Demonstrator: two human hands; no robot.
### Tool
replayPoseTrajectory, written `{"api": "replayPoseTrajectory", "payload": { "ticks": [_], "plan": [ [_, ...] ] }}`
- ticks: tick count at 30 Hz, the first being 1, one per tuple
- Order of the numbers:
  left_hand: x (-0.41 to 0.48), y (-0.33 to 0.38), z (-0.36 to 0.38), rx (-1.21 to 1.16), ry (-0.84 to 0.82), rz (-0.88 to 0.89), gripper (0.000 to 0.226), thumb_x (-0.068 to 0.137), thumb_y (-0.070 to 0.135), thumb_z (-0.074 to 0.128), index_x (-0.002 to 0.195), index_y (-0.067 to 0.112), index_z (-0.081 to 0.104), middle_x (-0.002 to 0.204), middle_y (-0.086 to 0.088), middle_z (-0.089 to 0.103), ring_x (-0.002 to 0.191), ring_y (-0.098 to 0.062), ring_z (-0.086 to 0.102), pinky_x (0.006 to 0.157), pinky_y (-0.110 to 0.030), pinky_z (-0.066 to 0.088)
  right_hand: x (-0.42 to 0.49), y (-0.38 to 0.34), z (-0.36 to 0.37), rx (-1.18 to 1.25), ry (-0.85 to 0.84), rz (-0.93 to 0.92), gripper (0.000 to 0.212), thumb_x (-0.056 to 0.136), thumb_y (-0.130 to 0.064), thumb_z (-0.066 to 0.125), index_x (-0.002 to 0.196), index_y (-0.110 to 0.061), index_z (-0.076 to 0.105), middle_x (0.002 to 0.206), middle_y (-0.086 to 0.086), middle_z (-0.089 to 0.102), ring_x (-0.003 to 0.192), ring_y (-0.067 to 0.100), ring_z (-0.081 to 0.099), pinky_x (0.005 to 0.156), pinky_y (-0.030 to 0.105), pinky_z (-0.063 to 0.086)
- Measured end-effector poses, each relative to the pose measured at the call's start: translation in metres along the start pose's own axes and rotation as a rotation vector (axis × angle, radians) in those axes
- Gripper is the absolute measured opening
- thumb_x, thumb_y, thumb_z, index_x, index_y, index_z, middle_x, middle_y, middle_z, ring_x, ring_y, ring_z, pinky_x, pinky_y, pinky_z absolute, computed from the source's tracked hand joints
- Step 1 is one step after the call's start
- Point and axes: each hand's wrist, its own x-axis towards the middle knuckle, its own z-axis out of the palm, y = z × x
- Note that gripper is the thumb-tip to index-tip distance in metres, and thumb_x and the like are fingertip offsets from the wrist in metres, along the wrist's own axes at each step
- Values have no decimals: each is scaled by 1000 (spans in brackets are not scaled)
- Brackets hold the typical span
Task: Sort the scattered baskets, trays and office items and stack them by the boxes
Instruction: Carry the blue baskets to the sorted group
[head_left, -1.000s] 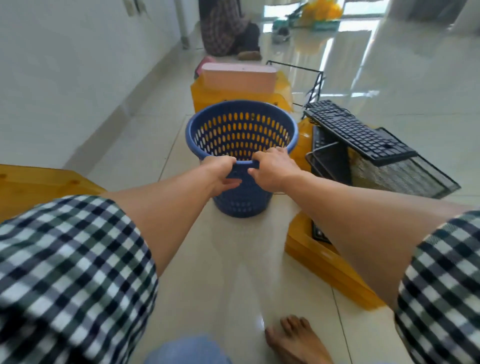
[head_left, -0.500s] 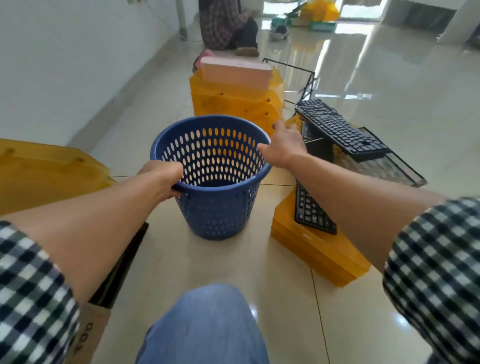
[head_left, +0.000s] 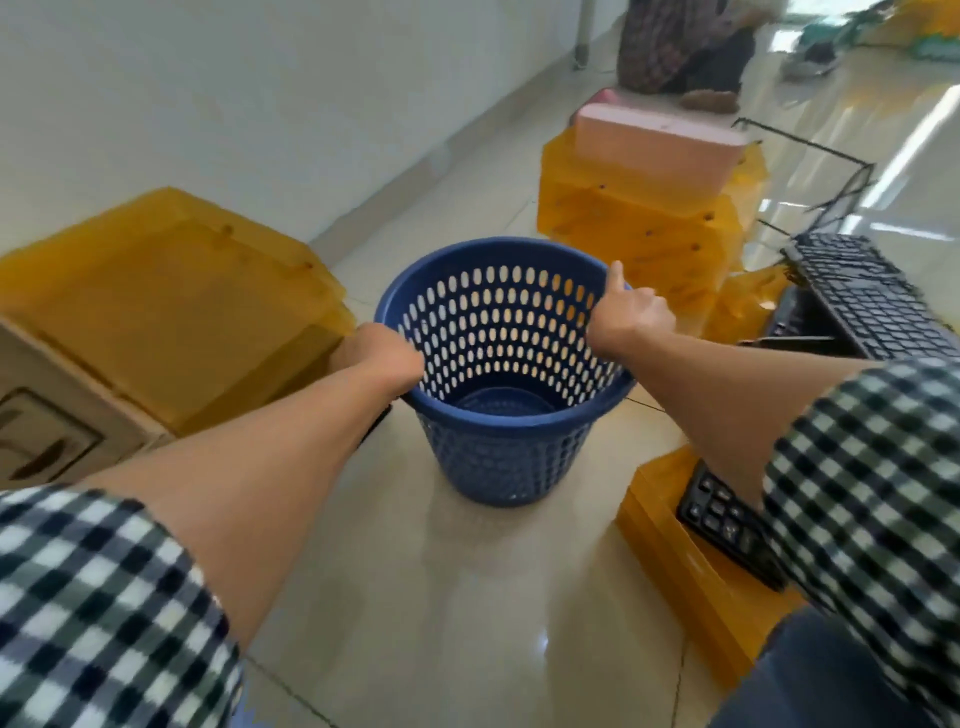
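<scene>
— Where the glossy tiled floor (head_left: 415, 597) lies nearest, what is seen?

— A round blue plastic basket (head_left: 498, 467), tapered and pierced with oval holes, is stood upright on the tiles at the centre. Its rim is gripped at nine o'clock by the left hand (head_left: 374, 358), which is curled over the edge. At two o'clock it is held by the right hand (head_left: 631, 312), thumb laid up along the rim, the other fingers hidden outside.

— And what is placed around it?

— At four o'clock a flat yellow tray (head_left: 675, 551) is set on the floor, with a black keyboard (head_left: 727, 525) laid in it. At nine o'clock translucent amber trays (head_left: 171, 296) are stacked beside a cardboard box (head_left: 52, 410). Farther off, at one o'clock, a far yellow pile (head_left: 639, 228) is topped by a smooth pink rectangular block (head_left: 660, 140). At two o'clock a second keyboard (head_left: 862, 296) is propped aslant, with a thin black wire frame (head_left: 852, 182) seen behind it.
</scene>
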Motion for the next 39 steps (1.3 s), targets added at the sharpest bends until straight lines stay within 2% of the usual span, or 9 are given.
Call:
{"api": "replayPoseTrajectory", "payload": {
  "ticks": [3,7,12,18,22,27,31,35,39],
  "plan": [
    [-15,-4,-5,27,-17,-43,4,93,16,56,92,13,56,76,-3,58,62,-18,56,46,-28,41,5,-3,4,-11,13,-50,76,102,-14,40,162,-32,-4,138,26,49,113,40,59,68,42,45],
    [-36,-11,-11,33,-44,-129,20,93,16,58,111,8,59,91,-7,67,73,-22,65,49,-29,48,-1,-8,5,0,18,-140,75,102,-12,37,162,-30,-4,138,28,46,111,40,59,67,40,43],
    [-55,-20,-16,50,-60,-237,38,90,17,61,124,6,50,107,-11,66,93,-31,68,81,-42,60,-11,-13,7,37,-3,-205,76,102,-10,40,162,-30,-3,138,27,45,112,39,57,69,41,41],
    [-75,-40,-23,70,-68,-326,47,91,16,60,132,5,41,108,-13,64,95,-32,68,81,-42,60,-35,-22,6,59,-28,-267,78,101,-5,41,162,-29,-1,135,25,44,114,39,56,72,39,38],
    [-97,-62,-33,147,-84,-385,53,93,19,59,138,3,36,108,-13,64,93,-31,67,60,-35,52,-65,-28,-1,89,-59,-339,73,101,-6,40,161,-26,4,128,25,47,108,39,58,74,40,44],
    [-128,-119,-64,171,-101,-510,37,92,21,61,122,3,51,94,-11,69,73,-26,70,36,-25,46,-122,-61,-3,172,-98,-467,44,97,-5,42,139,-11,32,113,21,55,92,37,57,73,47,53],
    [-161,-177,-101,274,-198,-569,21,85,16,54,97,3,65,66,-7,68,55,-23,68,39,-24,47,-169,-97,11,232,-136,-576,17,96,-3,41,109,-10,34,104,19,62,81,33,53,68,43,44],
    [-191,-222,-121,297,-294,-646,26,88,9,43,77,-1,65,42,-8,61,38,-21,61,44,-26,51,-213,-129,30,226,-133,-696,22,98,-5,39,119,-9,39,107,20,64,92,38,62,68,40,38],
    [-219,-253,-128,197,-395,-754,39,95,4,41,61,5,60,55,-10,69,32,-12,55,50,-24,55,-246,-145,37,150,-153,-804,31,94,-9,50,121,-10,37,112,21,60,101,39,62,70,40,39]
  ]
}}
